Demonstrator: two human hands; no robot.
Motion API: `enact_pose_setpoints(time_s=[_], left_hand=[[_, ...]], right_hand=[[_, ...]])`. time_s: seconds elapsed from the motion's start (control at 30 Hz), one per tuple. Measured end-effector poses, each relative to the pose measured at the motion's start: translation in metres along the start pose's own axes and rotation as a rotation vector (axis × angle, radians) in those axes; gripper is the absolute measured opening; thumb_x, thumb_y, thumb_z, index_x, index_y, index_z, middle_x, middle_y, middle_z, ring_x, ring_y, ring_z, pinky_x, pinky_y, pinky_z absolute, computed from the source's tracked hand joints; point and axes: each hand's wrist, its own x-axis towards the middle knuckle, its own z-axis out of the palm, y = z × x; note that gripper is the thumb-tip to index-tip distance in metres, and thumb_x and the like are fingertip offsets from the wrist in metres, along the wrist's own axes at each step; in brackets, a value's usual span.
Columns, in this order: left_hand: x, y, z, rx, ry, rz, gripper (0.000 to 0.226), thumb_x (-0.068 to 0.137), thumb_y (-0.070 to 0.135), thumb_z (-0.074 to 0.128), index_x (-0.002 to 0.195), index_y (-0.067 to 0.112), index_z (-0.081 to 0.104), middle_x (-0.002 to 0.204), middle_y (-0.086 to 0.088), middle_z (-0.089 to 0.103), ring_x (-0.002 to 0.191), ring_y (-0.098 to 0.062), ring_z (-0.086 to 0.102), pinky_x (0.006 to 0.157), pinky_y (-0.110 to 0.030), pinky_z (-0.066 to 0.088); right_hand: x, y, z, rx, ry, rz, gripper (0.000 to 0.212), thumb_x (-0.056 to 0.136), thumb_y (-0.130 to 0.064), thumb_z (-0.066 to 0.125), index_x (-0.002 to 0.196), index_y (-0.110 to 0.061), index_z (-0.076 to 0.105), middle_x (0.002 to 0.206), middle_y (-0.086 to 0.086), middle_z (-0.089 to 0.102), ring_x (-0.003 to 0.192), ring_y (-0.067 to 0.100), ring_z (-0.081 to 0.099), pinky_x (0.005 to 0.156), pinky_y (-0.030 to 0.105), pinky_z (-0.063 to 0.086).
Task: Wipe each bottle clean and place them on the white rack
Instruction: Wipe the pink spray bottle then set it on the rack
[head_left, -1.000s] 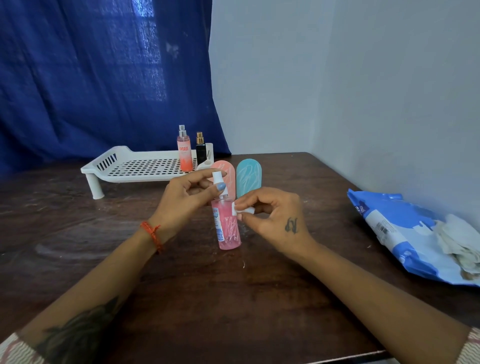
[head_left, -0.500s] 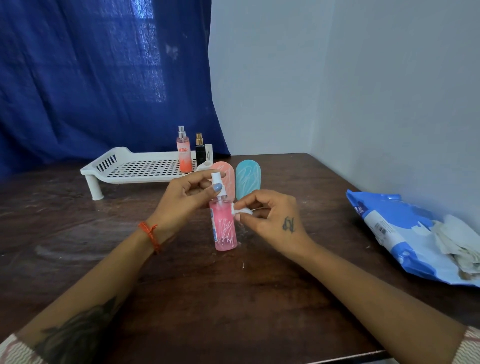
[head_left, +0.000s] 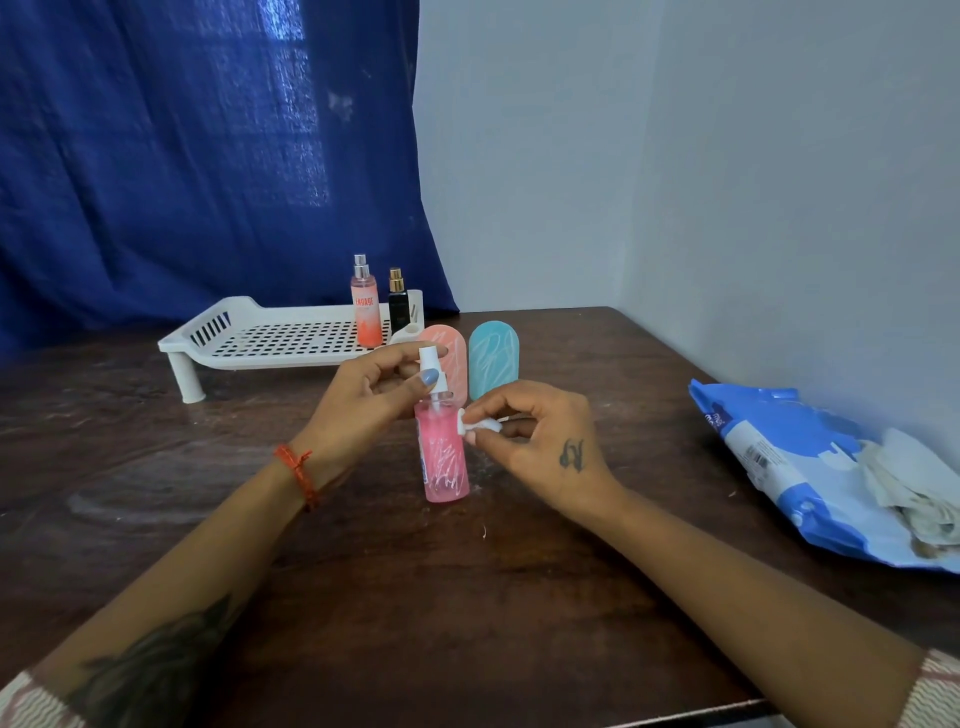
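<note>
Both hands (head_left: 363, 410) (head_left: 540, 441) hold pink bottle (head_left: 445, 462) mid-table (head_left: 467, 597).

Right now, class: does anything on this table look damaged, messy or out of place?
Yes: white scribble marks cover the pink spray bottle, the peach bottle and the blue bottle. Crumpled used wipes lie on the wipes pack.

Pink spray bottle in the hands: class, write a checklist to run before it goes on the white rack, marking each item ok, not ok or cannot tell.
1. Pink spray bottle held upright: ok; left hand grips its white nozzle.
2. Scribbles wiped off: not ok; white marks show on the body.
3. Wiping piece ready: ok; right hand pinches a small white wad beside the bottle.
4. White rack has room: ok; only two bottles stand at its right end.
5. Other bottles cleaned: not ok; the peach bottle and blue bottle show scribbles.
</note>
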Motion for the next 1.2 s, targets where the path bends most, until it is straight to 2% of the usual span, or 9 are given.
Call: enact_pose_setpoints(time_s=[0.13, 0.3, 0.47, 0.6, 0.7, 0.8, 0.93, 1.07, 1.2], left_hand=[[-0.0004, -0.0001, -0.0008, 0.001, -0.006, 0.0, 0.033, 0.09, 0.008, 0.054, 0.123, 0.015, 0.056, 0.11, -0.012, 0.064, 0.1, -0.017, 0.064, 0.078, -0.021, 0.056], [0.0, 0.0002, -0.0011, 0.006, -0.01, -0.008, 0.035, 0.09, 0.008, 0.055, 0.125, 0.012, 0.055, 0.11, -0.014, 0.064, 0.102, -0.02, 0.063, 0.082, -0.028, 0.056], [0.0001, 0.0011, -0.0007, 0.001, -0.006, -0.019, 0.037, 0.089, 0.008, 0.056, 0.125, 0.011, 0.056, 0.107, -0.012, 0.065, 0.1, -0.02, 0.064, 0.079, -0.025, 0.057], [-0.0011, 0.0034, 0.0002, -0.03, -0.012, -0.016, 0.036, 0.088, 0.008, 0.057, 0.123, 0.011, 0.057, 0.107, -0.007, 0.067, 0.098, -0.015, 0.065, 0.078, -0.024, 0.057], [-0.0015, 0.004, 0.001, -0.066, -0.015, -0.029, 0.035, 0.087, 0.008, 0.057, 0.122, 0.013, 0.056, 0.103, 0.001, 0.069, 0.093, -0.008, 0.068, 0.076, -0.021, 0.056], [-0.0015, 0.0039, 0.001, -0.069, -0.021, -0.029, 0.037, 0.087, 0.009, 0.056, 0.124, 0.011, 0.055, 0.106, 0.0, 0.069, 0.097, -0.01, 0.067, 0.08, -0.023, 0.056], [-0.001, 0.0036, 0.0008, -0.059, -0.012, -0.029, 0.037, 0.087, 0.007, 0.057, 0.123, 0.011, 0.055, 0.104, -0.001, 0.069, 0.095, -0.011, 0.067, 0.078, -0.022, 0.056], [-0.0008, 0.0026, -0.0003, -0.06, -0.013, -0.019, 0.035, 0.087, 0.007, 0.058, 0.121, 0.011, 0.057, 0.103, -0.005, 0.07, 0.092, -0.011, 0.069, 0.075, -0.02, 0.056], [0.0004, 0.0024, 0.001, -0.059, 0.0, -0.018, 0.032, 0.087, 0.005, 0.058, 0.118, 0.012, 0.058, 0.103, -0.006, 0.07, 0.092, -0.011, 0.068, 0.076, -0.02, 0.056]], right_hand=[[0.0002, -0.0017, 0.0002, 0.033, -0.008, -0.081, 0.014, 0.073, -0.009, 0.077, 0.087, -0.009, 0.074, 0.087, 0.0, 0.072, 0.082, 0.005, 0.066, 0.072, 0.015, 0.054], [-0.0016, 0.0, -0.0013, 0.001, -0.06, -0.088, 0.01, 0.07, -0.004, 0.077, 0.079, -0.01, 0.075, 0.079, -0.001, 0.072, 0.075, 0.005, 0.066, 0.068, 0.012, 0.052], [0.0, 0.0004, 0.0003, -0.053, 0.026, -0.114, 0.012, 0.075, -0.012, 0.075, 0.086, -0.01, 0.074, 0.084, -0.002, 0.071, 0.081, 0.004, 0.064, 0.07, 0.011, 0.052], [-0.0006, -0.0018, -0.0007, -0.029, -0.023, -0.192, 0.011, 0.073, -0.007, 0.075, 0.084, -0.008, 0.074, 0.084, 0.001, 0.072, 0.081, 0.004, 0.064, 0.072, 0.011, 0.05], [-0.0009, 0.0012, -0.0022, -0.034, -0.064, -0.172, 0.009, 0.07, -0.005, 0.074, 0.078, -0.008, 0.074, 0.079, 0.0, 0.071, 0.078, 0.003, 0.063, 0.071, 0.008, 0.048], [-0.0003, 0.0045, -0.0016, -0.058, -0.041, -0.133, 0.008, 0.071, -0.005, 0.073, 0.077, -0.01, 0.074, 0.076, -0.002, 0.07, 0.075, 0.004, 0.063, 0.068, 0.011, 0.05], [0.0009, 0.0025, 0.0, -0.056, 0.013, -0.128, 0.011, 0.075, -0.012, 0.073, 0.086, -0.01, 0.073, 0.084, -0.001, 0.071, 0.081, 0.005, 0.063, 0.07, 0.012, 0.052], [-0.0004, -0.0006, -0.0001, -0.044, -0.042, -0.189, 0.011, 0.073, -0.01, 0.074, 0.084, -0.01, 0.074, 0.084, 0.0, 0.071, 0.082, 0.003, 0.063, 0.073, 0.009, 0.049], [-0.0011, 0.0022, -0.0015, -0.039, -0.091, -0.146, 0.007, 0.071, -0.009, 0.072, 0.077, -0.01, 0.073, 0.078, -0.002, 0.07, 0.077, 0.004, 0.062, 0.069, 0.008, 0.048]])
